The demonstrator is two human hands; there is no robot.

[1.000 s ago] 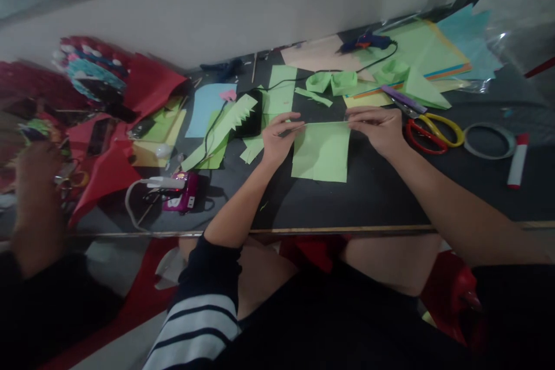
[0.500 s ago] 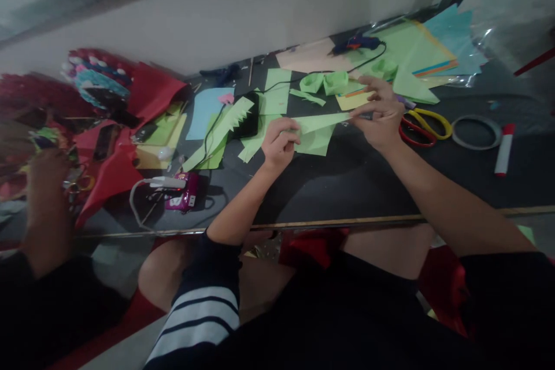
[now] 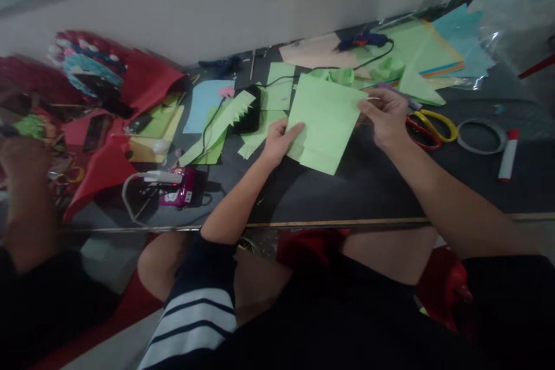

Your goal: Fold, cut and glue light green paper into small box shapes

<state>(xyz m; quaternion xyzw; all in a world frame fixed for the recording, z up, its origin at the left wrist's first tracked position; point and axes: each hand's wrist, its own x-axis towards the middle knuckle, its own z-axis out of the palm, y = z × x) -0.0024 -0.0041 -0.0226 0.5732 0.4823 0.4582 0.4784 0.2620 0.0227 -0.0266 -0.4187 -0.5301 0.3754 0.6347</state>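
Note:
A light green sheet of paper [image 3: 326, 124] is held up above the dark tabletop, its broad face toward me. My left hand [image 3: 281, 141] grips its left edge, thumb lying on the front. At the upper right corner, my right hand [image 3: 385, 114] pinches the paper between thumb and fingers. Behind the sheet, folded green paper loops [image 3: 340, 76] are partly covered. Scissors with red and yellow handles [image 3: 431, 128] lie just right of my right hand. A green strip with a zigzag-cut edge [image 3: 217, 127] rests left of my left hand.
A glue gun [image 3: 363, 40] with a cord lies at the back. Grey tape [image 3: 481, 136] and a red-capped marker [image 3: 509, 155] are on the right. A purple power adapter [image 3: 178, 188] sits front left. Another person's hand [image 3: 26, 159] works among red paper [image 3: 102, 165] at far left.
The green paper, earlier a narrow, nearly flat shape between my hands, now shows its full face and hides the loops behind it. Both hands still hold it. The view has shifted slightly.

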